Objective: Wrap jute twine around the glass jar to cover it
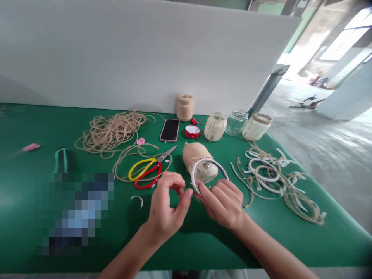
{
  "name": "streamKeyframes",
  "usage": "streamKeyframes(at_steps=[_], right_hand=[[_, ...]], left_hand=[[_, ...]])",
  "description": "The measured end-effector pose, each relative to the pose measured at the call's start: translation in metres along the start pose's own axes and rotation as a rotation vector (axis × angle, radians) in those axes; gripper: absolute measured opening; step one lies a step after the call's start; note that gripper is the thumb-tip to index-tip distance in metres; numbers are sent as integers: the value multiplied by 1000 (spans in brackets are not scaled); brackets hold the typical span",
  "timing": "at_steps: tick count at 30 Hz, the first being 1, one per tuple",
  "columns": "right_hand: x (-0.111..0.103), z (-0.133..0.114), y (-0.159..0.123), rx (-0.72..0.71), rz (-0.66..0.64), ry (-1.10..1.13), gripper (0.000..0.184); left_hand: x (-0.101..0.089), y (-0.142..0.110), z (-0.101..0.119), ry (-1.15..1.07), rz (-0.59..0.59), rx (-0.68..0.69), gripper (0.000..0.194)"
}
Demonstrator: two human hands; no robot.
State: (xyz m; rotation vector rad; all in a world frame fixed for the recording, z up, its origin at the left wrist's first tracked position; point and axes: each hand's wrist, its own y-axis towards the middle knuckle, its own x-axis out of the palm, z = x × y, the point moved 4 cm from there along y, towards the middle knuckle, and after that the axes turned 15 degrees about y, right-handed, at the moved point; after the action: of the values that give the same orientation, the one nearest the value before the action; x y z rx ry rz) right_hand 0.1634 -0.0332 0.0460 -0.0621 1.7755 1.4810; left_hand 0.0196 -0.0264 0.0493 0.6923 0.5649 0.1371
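the right hand (222,203) grips a white ring (210,160) in front of a twine-wrapped jar (193,155), the left hand (167,205) curling empty beside the ring.

Nothing readable anywhere in this shot, tbh. The phone (170,130) is lying with its dark screen up and no text showing. The red lid (192,131) just shows a plain white inside. Can't spot any marking on the yellow-and-red scissors (145,172) either. The white ring (209,166) has a blue streak along its edge, but no letters I can make out. There's also a pixelated patch (74,213) on the worktop (26,217), so anything in there is hidden.
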Motion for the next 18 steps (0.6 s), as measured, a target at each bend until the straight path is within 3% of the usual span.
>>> streamKeyframes(at_steps=[3, 9, 18], right_hand=[[0, 0, -1, -4, 9, 3, 34], [-3, -3, 4, 1, 21, 43, 26], [-1, 8, 8, 222, -56, 343, 18]], left_hand=[[0, 3, 1, 59, -64, 13, 27], [-5, 4, 6, 85, -56, 70, 11], [-4, 4, 14, 90, -191, 150, 10]])
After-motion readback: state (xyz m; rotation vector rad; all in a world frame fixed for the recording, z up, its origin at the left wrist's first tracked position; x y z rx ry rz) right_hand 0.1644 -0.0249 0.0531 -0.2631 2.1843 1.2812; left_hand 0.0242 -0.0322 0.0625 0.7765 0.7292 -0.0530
